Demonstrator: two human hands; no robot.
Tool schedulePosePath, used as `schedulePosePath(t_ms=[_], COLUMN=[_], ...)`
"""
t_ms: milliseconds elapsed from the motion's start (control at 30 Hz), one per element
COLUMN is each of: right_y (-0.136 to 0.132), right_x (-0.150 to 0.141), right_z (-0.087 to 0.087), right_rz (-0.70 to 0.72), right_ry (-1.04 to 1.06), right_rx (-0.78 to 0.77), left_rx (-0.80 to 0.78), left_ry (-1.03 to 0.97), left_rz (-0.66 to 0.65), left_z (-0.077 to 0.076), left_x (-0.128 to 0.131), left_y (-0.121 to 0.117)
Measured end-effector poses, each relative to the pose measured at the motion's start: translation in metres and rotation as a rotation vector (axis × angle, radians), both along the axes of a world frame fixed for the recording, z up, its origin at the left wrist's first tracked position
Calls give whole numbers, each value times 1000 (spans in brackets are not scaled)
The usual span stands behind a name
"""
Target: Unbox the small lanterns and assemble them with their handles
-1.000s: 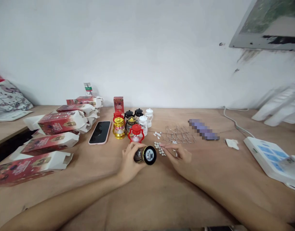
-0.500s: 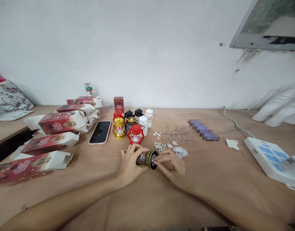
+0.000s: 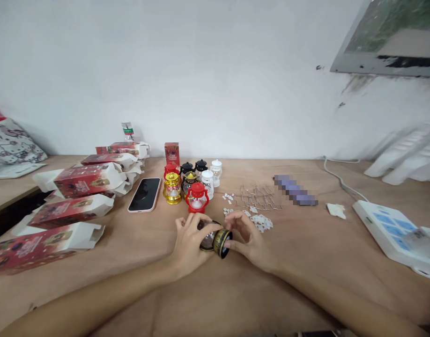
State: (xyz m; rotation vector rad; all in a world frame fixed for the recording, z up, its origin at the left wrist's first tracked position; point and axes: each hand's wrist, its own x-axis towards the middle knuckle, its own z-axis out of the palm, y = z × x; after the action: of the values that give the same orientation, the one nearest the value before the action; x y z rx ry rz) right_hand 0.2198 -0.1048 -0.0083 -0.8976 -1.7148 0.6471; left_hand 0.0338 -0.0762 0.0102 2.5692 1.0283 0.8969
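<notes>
My left hand [image 3: 191, 239] is closed around the glass body of a black-and-gold mini lantern [image 3: 219, 242]. The lantern lies tipped over, its round base turned to the right and slightly toward me. At that base is my right hand [image 3: 250, 242], the thumb pressed on its underside and the fingers curled near the upper rim. Whether a small part sits under the thumb is hidden. Just beyond my hands stand a red mini lantern [image 3: 197, 197], a gold mini lantern [image 3: 172, 188] and several black and white ones. Small round discs [image 3: 226, 211], like button cells, are partly covered by my right hand.
White plastic pieces [image 3: 262, 222] and bent wire handles [image 3: 259, 196] lie right of the lanterns. A phone [image 3: 144, 194] and opened red boxes [image 3: 72, 209] are on the left. A white power strip [image 3: 394, 234] and crumpled tissue [image 3: 336, 210] lie on the right.
My right hand has come from the discs to the lantern's base, and its fingers have since spread from a pinch to around the rim. The base has turned from facing me toward the right.
</notes>
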Motion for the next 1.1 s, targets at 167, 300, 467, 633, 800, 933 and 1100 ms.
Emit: schedulePosePath(t_ms=[167,300,467,633,800,933,1100], right_y=[16,36,38,37,35,15,0], right_x=[22,45,51,49,47,31,16], right_z=[1,-1,-5,-10,-5,5,8], right_rz=[-128,-613,-788,-794,-673,-449,-157], right_ry=[-9,-378,-909,-915,-649,-427,-453], right_rx=[76,150,88,-31,200,473,792], left_rx=[-113,-223,-212,-228,-217,-199,-188], left_ry=[-141,-311,-401,-448,-440,-399,-403], left_rz=[39,79,74,50,13,28,90], left_z=[-1,-5,-14,-17,-17,-14,-12], left_x=[1,1,1,1,1,2,3], left_y=[3,9,13,13,14,12,12])
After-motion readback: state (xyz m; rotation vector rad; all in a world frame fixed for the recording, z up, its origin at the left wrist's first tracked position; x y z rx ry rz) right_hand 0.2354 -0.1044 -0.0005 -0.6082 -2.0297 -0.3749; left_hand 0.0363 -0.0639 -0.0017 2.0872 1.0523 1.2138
